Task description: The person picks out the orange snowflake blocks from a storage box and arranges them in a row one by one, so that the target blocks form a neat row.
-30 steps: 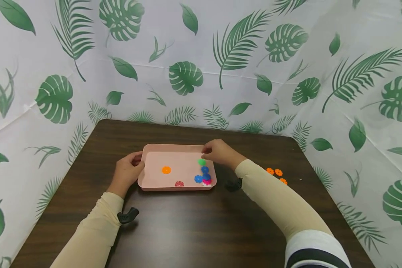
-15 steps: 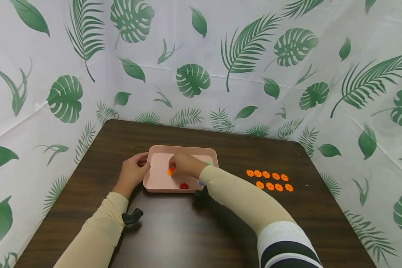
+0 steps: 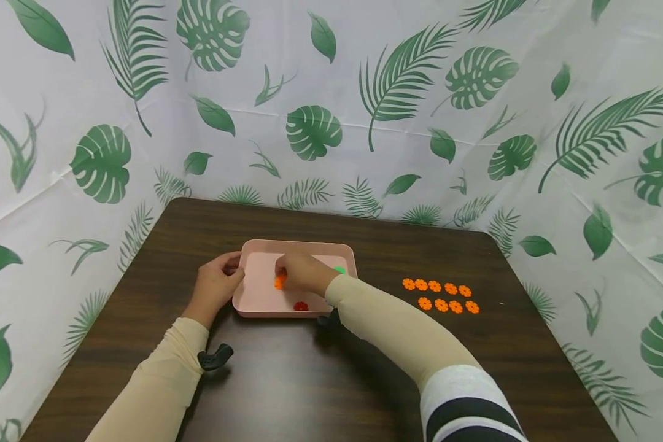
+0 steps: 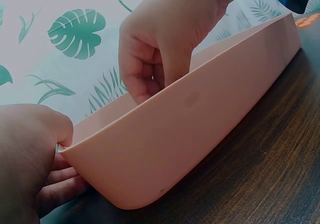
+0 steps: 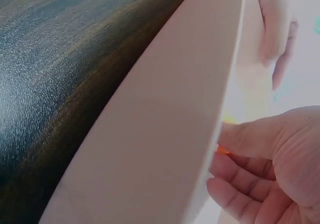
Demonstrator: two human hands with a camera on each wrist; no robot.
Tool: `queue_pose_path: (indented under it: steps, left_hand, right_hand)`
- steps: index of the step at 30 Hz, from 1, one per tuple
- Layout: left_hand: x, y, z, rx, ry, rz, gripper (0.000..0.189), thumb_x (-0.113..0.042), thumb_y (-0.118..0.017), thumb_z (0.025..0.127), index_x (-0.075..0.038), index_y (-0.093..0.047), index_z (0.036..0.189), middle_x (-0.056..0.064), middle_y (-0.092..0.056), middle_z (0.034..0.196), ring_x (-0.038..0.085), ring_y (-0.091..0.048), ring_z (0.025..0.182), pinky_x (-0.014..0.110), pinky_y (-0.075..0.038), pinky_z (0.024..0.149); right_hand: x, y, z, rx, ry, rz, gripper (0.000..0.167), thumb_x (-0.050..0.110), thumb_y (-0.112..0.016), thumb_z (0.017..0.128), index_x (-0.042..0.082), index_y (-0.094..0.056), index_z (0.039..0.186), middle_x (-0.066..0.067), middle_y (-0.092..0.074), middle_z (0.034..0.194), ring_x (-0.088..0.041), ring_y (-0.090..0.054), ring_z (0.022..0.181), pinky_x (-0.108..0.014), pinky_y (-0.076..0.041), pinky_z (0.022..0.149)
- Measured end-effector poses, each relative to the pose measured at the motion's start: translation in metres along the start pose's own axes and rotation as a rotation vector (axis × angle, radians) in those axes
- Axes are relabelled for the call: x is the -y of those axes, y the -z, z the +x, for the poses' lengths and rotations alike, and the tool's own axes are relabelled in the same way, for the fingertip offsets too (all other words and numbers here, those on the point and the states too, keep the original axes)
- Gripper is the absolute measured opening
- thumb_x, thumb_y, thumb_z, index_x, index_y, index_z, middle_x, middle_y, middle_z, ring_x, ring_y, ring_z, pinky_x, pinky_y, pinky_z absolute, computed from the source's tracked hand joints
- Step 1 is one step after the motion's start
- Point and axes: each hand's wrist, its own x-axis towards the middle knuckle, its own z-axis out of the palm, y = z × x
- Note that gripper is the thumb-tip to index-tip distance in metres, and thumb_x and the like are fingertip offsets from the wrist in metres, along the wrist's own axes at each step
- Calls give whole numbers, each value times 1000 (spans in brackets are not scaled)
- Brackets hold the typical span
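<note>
A shallow pink tray (image 3: 256,288) sits on the dark wooden table. My left hand (image 3: 214,283) grips its left end; in the left wrist view the thumb lies over the rim and the other fingers are against the outer wall. Inside the tray, my right hand (image 3: 302,271) pinches an orange flower-shaped disc (image 3: 279,282) between thumb and finger. The right wrist view shows only a sliver of that orange disc (image 5: 223,150) by the fingers. A red disc (image 3: 301,306) lies near the tray's front wall, and a green disc (image 3: 339,269) shows at the right, partly covered by my forearm.
Several orange discs (image 3: 434,286) lie in two rows on the table (image 3: 376,362), right of the tray. A white leaf-patterned cloth (image 3: 243,135) hangs around the table's back and sides. Each wrist carries a dark device (image 3: 215,357).
My right hand has moved left, from the tray's right end by the green disc to the orange disc, which it now pinches. The left hand keeps its place on the tray.
</note>
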Motion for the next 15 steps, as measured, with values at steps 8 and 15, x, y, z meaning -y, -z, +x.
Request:
queue_pose_path:
  steps: [8, 15]
  left_hand:
    - [1, -2, -3, 8, -10, 17, 42, -12, -63, 93, -2, -67, 133, 20, -74, 112, 33, -70, 100, 47, -55, 88]
    - [-1, 0, 0, -9, -22, 17, 42, -12, -62, 93, -1, -67, 133, 20, -74, 111, 33, -70, 100, 46, -55, 87]
  right_hand:
    - [-8, 26, -24, -35, -63, 139, 8, 15, -71, 97, 15, -77, 102, 6, -71, 95, -13, -64, 86, -28, -55, 81]
    - [-57, 78, -68, -157, -203, 415, 7, 11, -73, 95, 7, -75, 101, -4, -74, 89, -34, -73, 89, -43, -61, 78]
